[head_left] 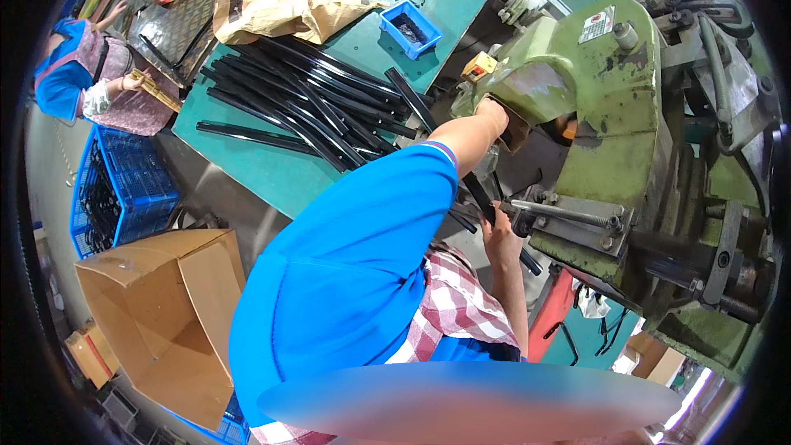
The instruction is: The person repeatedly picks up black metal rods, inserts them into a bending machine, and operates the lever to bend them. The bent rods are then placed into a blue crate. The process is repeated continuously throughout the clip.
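Observation:
A long black tube [475, 189] slants from beside the green table down to the front of the green machine [614, 107]. My right hand [501, 239] is wrapped round its lower part, close to the machine's spring and bracket. My left arm, in a blue sleeve, reaches over the tube. At the machine's rounded head, my left hand [493, 115] is up against the opening below the guard; its fingers are hidden there. Many similar black tubes [305, 103] lie in a loose pile on the green table [247, 173] to the left.
On the table are a crumpled brown paper sack [284, 0] and a small blue tray [410, 29]. An open cardboard box [152, 297] and a blue crate [124, 189] stand on the left. Another person [91, 74] is at the far left. Bent black pieces [568, 342] lie at the lower right.

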### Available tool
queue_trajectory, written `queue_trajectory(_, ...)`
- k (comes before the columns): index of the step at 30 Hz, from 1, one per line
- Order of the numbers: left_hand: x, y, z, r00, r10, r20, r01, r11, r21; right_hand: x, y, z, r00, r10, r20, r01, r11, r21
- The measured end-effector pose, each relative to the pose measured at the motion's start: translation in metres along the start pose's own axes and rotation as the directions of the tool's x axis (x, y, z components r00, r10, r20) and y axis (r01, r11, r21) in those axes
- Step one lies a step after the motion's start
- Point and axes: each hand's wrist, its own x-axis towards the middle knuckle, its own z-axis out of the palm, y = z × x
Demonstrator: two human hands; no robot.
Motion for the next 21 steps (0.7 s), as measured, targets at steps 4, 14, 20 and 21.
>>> queue_trajectory(4, 0.001, -0.010, 0.008, 1.000, -0.031, 0.001, 0.031, 1.000, -0.003, 0.008, -0.001, -0.002, 0.999, -0.049, -0.016, 0.049, 0.998, 0.044)
queue_trajectory(14, -0.020, -0.009, -0.003, 0.987, 0.011, -0.161, -0.014, 1.000, -0.015, -0.002, 0.004, -0.001, 0.991, 0.046, 0.128, -0.056, 0.995, 0.079)
queue_trajectory(20, -0.018, -0.008, 0.003, 0.972, 0.034, -0.232, -0.047, 0.998, -0.050, -0.005, 0.003, -0.009, 1.000, 0.002, -0.010, -0.001, 0.994, 0.106)
queue_trajectory(21, -0.016, -0.007, 0.004, 0.973, 0.044, -0.228, -0.059, 0.997, -0.059, -0.003, 0.005, -0.011, 1.000, 0.027, 0.005, -0.027, 0.987, 0.160)
